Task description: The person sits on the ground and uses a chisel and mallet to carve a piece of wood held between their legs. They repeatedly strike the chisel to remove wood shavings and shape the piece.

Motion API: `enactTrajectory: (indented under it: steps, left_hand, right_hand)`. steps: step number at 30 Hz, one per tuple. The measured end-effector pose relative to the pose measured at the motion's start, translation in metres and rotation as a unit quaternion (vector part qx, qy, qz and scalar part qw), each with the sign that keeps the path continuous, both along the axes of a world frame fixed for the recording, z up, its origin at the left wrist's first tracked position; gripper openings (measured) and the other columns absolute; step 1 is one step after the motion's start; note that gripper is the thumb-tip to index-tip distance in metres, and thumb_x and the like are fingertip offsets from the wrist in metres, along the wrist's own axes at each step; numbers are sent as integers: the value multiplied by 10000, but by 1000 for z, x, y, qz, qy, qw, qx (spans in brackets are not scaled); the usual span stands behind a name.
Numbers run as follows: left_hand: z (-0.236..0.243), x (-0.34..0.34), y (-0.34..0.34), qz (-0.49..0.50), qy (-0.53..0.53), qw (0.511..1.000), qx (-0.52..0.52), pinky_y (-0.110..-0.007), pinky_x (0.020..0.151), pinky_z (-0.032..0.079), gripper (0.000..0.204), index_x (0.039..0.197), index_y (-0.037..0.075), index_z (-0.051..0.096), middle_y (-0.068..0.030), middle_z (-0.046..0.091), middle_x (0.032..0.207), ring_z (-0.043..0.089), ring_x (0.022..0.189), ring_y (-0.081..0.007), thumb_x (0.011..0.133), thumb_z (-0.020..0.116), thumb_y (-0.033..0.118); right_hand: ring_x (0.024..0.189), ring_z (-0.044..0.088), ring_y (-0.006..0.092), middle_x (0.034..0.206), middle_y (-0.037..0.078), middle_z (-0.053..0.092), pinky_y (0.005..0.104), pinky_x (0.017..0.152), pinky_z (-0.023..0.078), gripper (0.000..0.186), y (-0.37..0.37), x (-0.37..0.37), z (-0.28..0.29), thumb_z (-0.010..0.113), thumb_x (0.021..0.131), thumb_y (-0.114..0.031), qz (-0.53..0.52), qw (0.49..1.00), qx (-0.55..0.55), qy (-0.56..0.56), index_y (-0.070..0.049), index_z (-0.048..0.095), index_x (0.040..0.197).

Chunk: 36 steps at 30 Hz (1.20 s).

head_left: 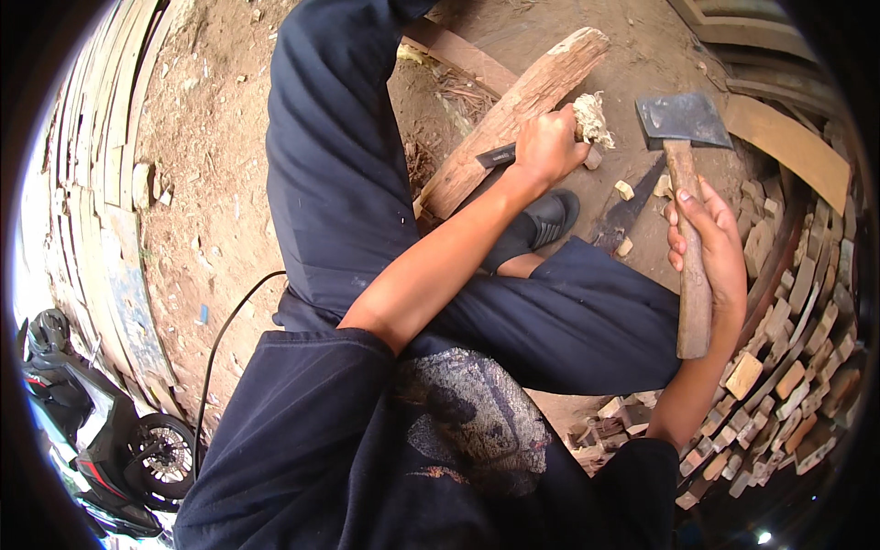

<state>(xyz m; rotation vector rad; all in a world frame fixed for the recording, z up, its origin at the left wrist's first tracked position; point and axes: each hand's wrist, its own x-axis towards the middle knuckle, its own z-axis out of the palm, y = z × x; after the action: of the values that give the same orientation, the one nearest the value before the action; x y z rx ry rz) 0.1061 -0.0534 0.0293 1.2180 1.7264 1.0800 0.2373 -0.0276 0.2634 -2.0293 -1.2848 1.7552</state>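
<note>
My left hand [547,147] is closed around a dark tool, apparently a chisel [496,156], pressed against a long rough wooden log [513,108] that lies slanted on the dirt ground. Pale splintered wood [594,117] sticks up beside the hand. My right hand [715,247] grips the wooden handle of a hatchet [683,128], whose grey steel head is raised to the right of the log. My legs in dark blue trousers [339,165] and a black shoe [550,218] lie under the log's near end.
Small pale wood chips [625,191] lie on the dirt near the hatchet. Stacked small wood blocks [779,367] fill the right side. Planks [101,137] line the left edge, with a black cable [220,339] and a parked motorbike [110,431] at lower left.
</note>
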Motion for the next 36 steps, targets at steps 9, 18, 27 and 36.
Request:
enactTrajectory:
  steps: [9,18,27,36]
  left_hand:
    - [-1,11,14,17,-6,1000,19,-525,714,560,241,873,-18,636,-248,696,762,692,740,-450,707,716,137]
    - [-4,13,14,10,3,1000,10,-513,704,562,236,867,7,632,-221,707,780,698,742,-427,714,734,155]
    - [-9,8,20,28,7,1000,-9,-507,716,566,237,868,25,631,-206,711,788,711,775,-413,738,766,171]
    - [-11,11,21,-16,10,999,-26,-514,729,564,271,900,24,619,-206,717,825,711,787,-417,749,776,184]
  right_hand:
    - [550,517,73,848,27,569,234,427,444,272,5,6,5,602,1031,-191,-13,1000,25,3,-27,532,1237]
    - [541,500,52,845,21,561,213,428,434,286,5,-10,-11,579,1051,-195,18,999,-37,-26,-28,515,1273]
    - [562,521,83,826,27,561,253,451,463,313,16,-16,-25,603,1029,-168,29,999,-32,-29,-16,511,1286]
    - [553,507,70,831,24,561,228,434,440,294,16,-15,-31,589,1041,-194,13,999,-20,-29,-42,514,1280]
